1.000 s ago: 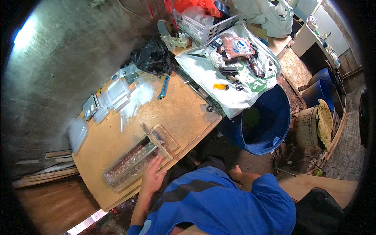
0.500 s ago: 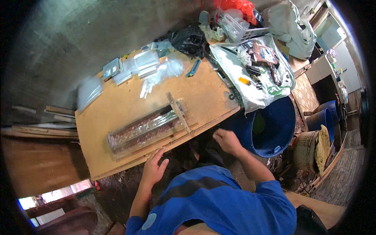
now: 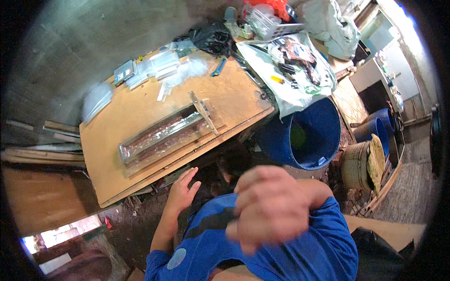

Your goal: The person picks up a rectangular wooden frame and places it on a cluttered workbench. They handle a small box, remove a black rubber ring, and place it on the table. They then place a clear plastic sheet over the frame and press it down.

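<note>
My left hand (image 3: 183, 189) hangs just off the front edge of the wooden table (image 3: 115, 185), fingers stretched and thumb apart, holding nothing. Raised close in front of my chest, my right hand (image 3: 269, 206) is large and smeared by motion. Its fingers look bent, but the fingertips and palm are hidden. On the table nearest my left hand lies a long, shallow clear-walled tray or mould (image 3: 159, 138) with reddish-brown speckles showing in it. A narrow wooden strip (image 3: 204, 112) sits crosswise at its right end.
Toward the table's back are clear plastic sheets (image 3: 164, 63), a flat grey box (image 3: 125, 72), a blue cutter knife (image 3: 219, 67) and a black plastic bag (image 3: 213, 37). At right, a white sack (image 3: 281, 100) carries small items above a blue barrel (image 3: 314, 157). A rusty drum (image 3: 356, 168) stands beyond.
My right hand has come up from beside the table's front edge toward the camera. My left hand stays nearly in place, still open. The whole view has shifted slightly, moving the table up and left.
</note>
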The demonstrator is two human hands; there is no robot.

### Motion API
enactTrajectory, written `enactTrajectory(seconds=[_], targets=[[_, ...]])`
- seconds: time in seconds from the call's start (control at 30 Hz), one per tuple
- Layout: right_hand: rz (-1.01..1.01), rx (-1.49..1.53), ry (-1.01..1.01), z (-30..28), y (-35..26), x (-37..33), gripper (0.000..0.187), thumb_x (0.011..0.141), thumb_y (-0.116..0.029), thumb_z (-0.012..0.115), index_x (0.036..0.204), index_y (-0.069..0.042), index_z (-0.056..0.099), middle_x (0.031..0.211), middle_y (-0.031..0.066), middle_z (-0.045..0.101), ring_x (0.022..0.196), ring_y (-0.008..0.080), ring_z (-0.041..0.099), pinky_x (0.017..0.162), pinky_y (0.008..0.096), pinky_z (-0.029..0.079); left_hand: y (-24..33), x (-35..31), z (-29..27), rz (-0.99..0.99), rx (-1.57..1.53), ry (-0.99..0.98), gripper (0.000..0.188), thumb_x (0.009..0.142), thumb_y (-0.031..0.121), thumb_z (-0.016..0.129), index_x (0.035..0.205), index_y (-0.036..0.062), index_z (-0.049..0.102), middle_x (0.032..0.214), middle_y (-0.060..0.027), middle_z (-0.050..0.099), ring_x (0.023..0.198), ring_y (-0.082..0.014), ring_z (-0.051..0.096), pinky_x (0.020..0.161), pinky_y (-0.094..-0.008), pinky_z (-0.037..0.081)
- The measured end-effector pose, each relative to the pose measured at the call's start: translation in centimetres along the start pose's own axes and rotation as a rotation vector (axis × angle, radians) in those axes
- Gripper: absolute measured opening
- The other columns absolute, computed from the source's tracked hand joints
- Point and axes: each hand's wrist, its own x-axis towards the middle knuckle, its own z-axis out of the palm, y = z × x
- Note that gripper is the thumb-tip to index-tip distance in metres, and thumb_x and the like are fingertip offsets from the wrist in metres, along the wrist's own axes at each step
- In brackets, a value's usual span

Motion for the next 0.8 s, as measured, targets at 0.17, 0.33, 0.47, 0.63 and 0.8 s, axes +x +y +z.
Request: enactTrajectory(seconds=[0.17,0.33,0.47,0.63,0.8], targets=[[0.996,-0.431,0.071,1.3,3.4,-15.8,0.027,0.081,-0.011,0.073,0.065,-0.005,0.051,0.064,0.0128,0.046,0.056,0.0320,0.049,0.053,0.0431,0.039,-1.3,0.8,1.1,0.032,0.046,-0.118,0.052,0.093,0.020,0.068,0.141,0.0064,0.054,0.141,-0.0166,0.057,0.126,-0.0322,0.058,0.105,-0.0379,0.047],[1.779,-0.533,0.462,0.9,2.0,-38.9,0.008,0.082,-0.003,0.058,0.075,-0.002,0.054,0.075,0.0189,0.053,0.072,0.0402,0.054,0.064,0.0450,0.044,-1.9,2.7,3.0,-0.025,0.003,-0.230,0.051,0.092,0.024,0.069,0.139,0.0077,0.056,0.139,-0.0202,0.058,0.129,-0.0366,0.056,0.108,-0.0414,0.044],[2.103,-0.849,0.180,1.2,-5.4,-51.6,0.047,0.097,-0.040,0.054,0.077,0.003,0.059,0.086,0.0279,0.065,0.078,0.0467,0.063,0.074,0.0487,0.050,-1.3,4.4,4.4,-0.031,0.053,-0.301,0.052,0.091,0.024,0.069,0.139,0.0075,0.056,0.138,-0.0196,0.058,0.127,-0.0363,0.057,0.107,-0.0413,0.046],[2.450,-0.856,0.439,2.0,-10.4,-60.4,0.038,0.094,-0.036,0.061,0.092,0.002,0.063,0.098,0.0290,0.067,0.095,0.0483,0.064,0.087,0.0544,0.049,0.9,7.2,7.1,-0.034,0.117,-0.373,0.052,0.092,0.023,0.069,0.139,0.0072,0.056,0.137,-0.0191,0.059,0.126,-0.0355,0.058,0.106,-0.0405,0.046],[2.395,-0.781,0.629,-0.4,-10.1,-65.9,0.038,0.090,-0.027,0.066,0.116,0.000,0.059,0.106,0.0291,0.064,0.106,0.0470,0.059,0.093,0.0515,0.048,5.0,11.9,12.4,-0.005,0.144,-0.428,0.051,0.093,0.024,0.068,0.139,0.0061,0.056,0.138,-0.0197,0.059,0.127,-0.0354,0.057,0.107,-0.0396,0.045]])
